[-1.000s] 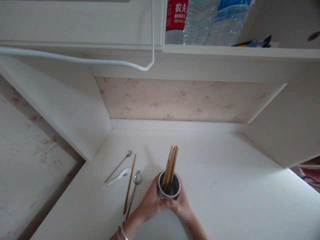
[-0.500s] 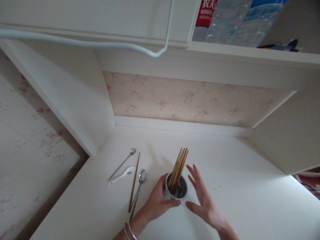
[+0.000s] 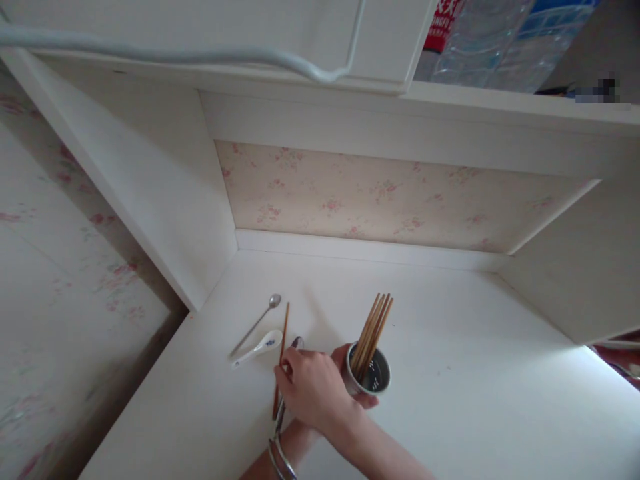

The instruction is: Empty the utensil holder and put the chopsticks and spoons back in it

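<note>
My left hand (image 3: 342,360) is wrapped round a grey metal cup (image 3: 351,383) with holes in its bottom. A bundle of wooden chopsticks (image 3: 373,330) leans inside it. Crossing over my left wrist, my right hand (image 3: 315,387) has its thumb and fingers closed around the middle of a single wooden chopstick (image 3: 287,323) lying on the white tabletop (image 3: 440,413). Beneath that hand lies a metal spoon (image 3: 298,342), mostly covered. To the left are a white ceramic spoon (image 3: 267,341) with a blue mark and a long-handled metal spoon (image 3: 257,323).
White side panels (image 3: 145,180) and a floral back wall (image 3: 380,193) enclose the tabletop. Overhead, a white cable (image 3: 200,57) hangs across a cabinet door. Plastic bottles (image 3: 485,47) stand on the shelf at upper right.
My right hand has swung left from beside the cup, across my left forearm, to the single chopstick. My left hand still holds the cup. The view has shifted slightly.
</note>
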{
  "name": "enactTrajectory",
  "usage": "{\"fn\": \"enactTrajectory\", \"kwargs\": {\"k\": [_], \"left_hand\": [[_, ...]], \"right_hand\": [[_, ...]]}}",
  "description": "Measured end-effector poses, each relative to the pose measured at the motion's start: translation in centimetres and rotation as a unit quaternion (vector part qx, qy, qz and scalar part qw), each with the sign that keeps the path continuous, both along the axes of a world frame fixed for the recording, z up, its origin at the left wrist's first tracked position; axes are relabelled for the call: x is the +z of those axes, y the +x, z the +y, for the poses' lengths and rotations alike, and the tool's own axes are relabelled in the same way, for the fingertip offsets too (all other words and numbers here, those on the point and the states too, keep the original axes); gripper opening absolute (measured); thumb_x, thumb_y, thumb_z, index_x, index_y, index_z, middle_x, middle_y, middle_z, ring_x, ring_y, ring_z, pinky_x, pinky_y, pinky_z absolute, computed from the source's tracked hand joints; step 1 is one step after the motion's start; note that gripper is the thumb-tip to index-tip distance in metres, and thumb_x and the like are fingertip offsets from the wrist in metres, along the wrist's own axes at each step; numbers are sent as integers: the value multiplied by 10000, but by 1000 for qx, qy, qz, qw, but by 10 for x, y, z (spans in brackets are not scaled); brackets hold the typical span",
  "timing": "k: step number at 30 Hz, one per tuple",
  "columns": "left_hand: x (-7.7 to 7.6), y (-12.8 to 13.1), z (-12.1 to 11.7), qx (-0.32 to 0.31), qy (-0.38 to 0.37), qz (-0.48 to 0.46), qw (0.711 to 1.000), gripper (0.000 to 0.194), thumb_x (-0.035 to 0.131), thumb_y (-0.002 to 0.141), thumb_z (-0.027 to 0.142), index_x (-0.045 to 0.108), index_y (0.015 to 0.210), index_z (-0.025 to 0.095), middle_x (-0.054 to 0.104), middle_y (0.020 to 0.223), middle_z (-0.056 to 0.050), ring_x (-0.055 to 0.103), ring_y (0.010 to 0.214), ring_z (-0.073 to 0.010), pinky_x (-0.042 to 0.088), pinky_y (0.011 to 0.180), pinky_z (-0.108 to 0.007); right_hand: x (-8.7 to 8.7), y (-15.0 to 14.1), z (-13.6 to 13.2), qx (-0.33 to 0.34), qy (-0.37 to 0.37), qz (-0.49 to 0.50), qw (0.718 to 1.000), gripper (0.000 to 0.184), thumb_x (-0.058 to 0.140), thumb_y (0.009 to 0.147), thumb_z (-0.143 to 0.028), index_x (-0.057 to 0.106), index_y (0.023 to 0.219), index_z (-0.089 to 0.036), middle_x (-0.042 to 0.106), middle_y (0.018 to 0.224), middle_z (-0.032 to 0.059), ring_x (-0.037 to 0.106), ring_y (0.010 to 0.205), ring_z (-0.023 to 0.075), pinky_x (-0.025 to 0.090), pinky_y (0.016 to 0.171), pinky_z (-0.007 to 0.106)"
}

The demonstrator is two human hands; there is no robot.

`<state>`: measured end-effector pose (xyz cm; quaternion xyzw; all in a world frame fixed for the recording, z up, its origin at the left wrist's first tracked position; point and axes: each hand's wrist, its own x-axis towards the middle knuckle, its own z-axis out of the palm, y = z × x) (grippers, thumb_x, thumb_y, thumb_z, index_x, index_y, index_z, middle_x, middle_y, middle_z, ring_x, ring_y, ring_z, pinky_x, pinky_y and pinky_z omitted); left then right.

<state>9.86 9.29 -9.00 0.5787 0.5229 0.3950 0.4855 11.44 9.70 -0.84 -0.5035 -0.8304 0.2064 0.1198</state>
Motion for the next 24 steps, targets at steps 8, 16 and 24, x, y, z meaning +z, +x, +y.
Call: {"fn": "enactTrajectory", "kwargs": {"k": [8,16,24], "left_hand": [[-20,2,8,-58,4,-117,991,966,899,443,309,494,1316,228,589,1271,-121,491,1215,-365,347,1079,-473],[-8,2,6,-75,-11,-147,986,925,888,478,302,496,1312,219,571,1287,-121,493,1221,-347,357,1084,-436],[-25,2,7,-57,3,-66,996,981,896,446,340,494,1335,238,585,1285,-102,489,1220,-353,337,1097,-459]], "right_hand": [[-40,-53,29,38,-16,-167,985,337,564,771,-98,552,1108,-88,713,912,188,716,847,305,564,677,383],[-52,-61,35,18,-11,-167,986,331,544,786,-56,543,1116,-84,709,924,166,719,867,273,562,701,371],[-42,-53,36,14,-12,-130,991,215,536,826,-102,653,1006,-121,716,953,154,710,880,272,546,733,368]]}}
